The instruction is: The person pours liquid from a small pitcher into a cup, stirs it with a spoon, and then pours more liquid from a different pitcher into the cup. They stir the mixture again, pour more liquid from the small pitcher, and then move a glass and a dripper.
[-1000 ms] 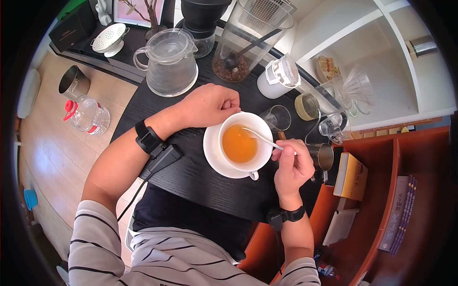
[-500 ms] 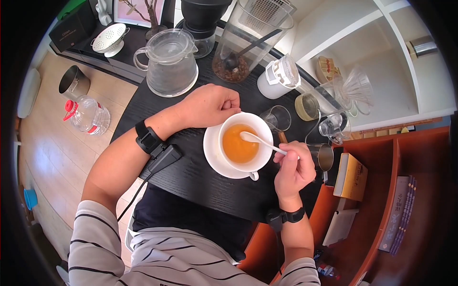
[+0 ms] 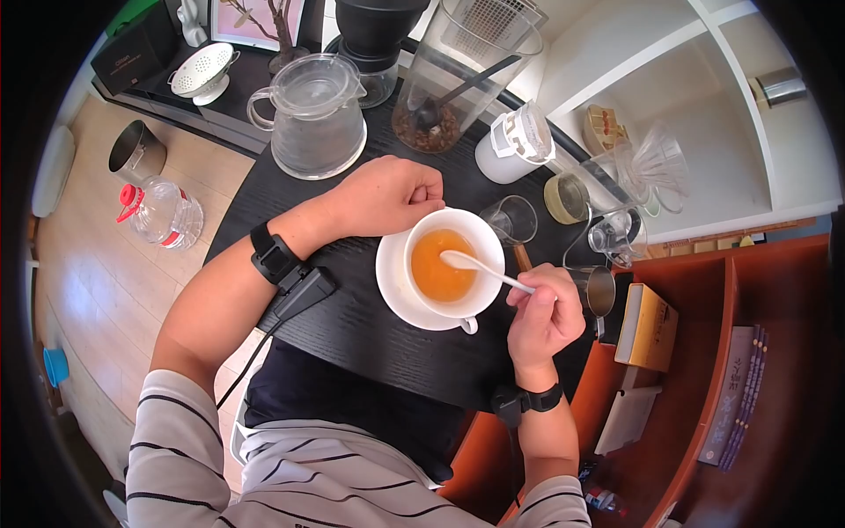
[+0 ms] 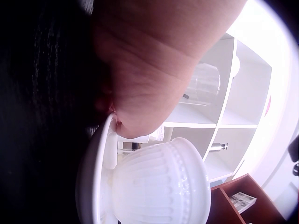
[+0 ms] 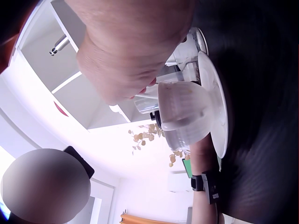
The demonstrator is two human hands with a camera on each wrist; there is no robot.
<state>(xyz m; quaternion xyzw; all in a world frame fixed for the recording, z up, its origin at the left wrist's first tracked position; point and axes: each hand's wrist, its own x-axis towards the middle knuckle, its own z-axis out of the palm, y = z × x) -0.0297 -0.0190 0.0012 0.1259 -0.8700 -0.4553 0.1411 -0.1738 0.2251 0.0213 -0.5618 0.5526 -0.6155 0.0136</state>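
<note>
A white cup [image 3: 491, 242] of amber liquid stands on a white saucer [image 3: 390, 282]. My right hand [image 3: 546, 319] pinches the handle of a white spoon [image 3: 495, 275], whose bowl sits in the liquid near the middle. The cup's handle faces the front. At the back left of the saucer, my left hand [image 3: 383, 195] rests with curled fingers. In the left wrist view that hand [image 4: 149, 70] holds the saucer's rim [image 4: 91, 182] at its fingertips, beside the ribbed cup [image 4: 159, 186]. The right hand [image 5: 131, 51] is above the cup [image 5: 182, 112] in the right wrist view, its fingertips partly hidden.
Behind the left hand stands a lidded glass pot [image 3: 315, 123]. A clear container [image 3: 431, 128] with beans and a scoop is further back. A small glass [image 3: 510, 220], a white jar [image 3: 510, 150] and a metal pitcher [image 3: 598, 289] stand nearby.
The spoon's bowl has come up into fuller view and moved slightly left of where it was first, and my right hand has shifted slightly right. My left hand looks still.
</note>
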